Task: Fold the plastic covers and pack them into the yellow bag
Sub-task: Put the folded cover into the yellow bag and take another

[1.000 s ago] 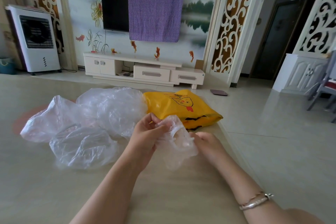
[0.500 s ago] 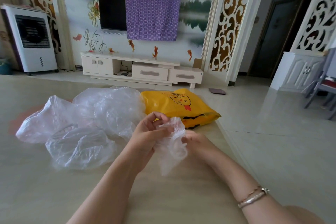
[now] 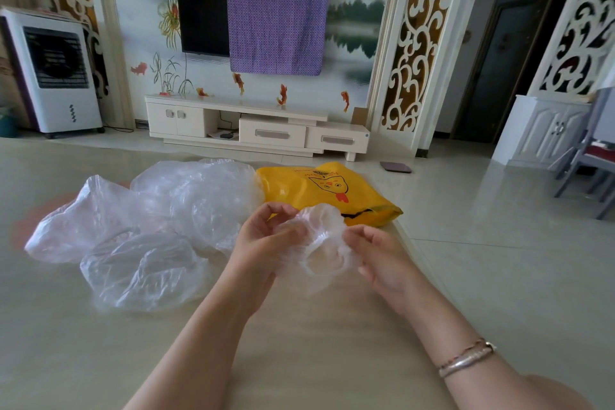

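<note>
Step in hand, as judged: folding of one clear plastic cover [image 3: 319, 243], not yet packing. The cover is held up off the surface [image 3: 299, 359] between both hands, bunched and rounded, its gathered rim facing the camera and not yet flattened into a fold.

Left hand [image 3: 263, 243]: fingers [image 3: 283, 210] curled, pinching the left edge of the cover near its top. Right hand [image 3: 379, 253]: fingers curled round the right edge; the exact contact under the film is hard to make out. The cover lies between the two hands, touching both, its bulk hanging below the fingertips.

The yellow bag [image 3: 326, 191] lies on the surface just beyond the hands, near the far right edge, printed with a chicken face. Whether its mouth is open cannot be told from this view.

Remaining stock: a heap of loose covers [image 3: 149, 226] on the surface to the left of the hands, touching the bag's left side, unfolded.

Next move, as judged: draw the edges together and press the air out so the film stays flat, then carry it to the bag. The film looks slippery and springy; a loose fold would likely reopen
</note>
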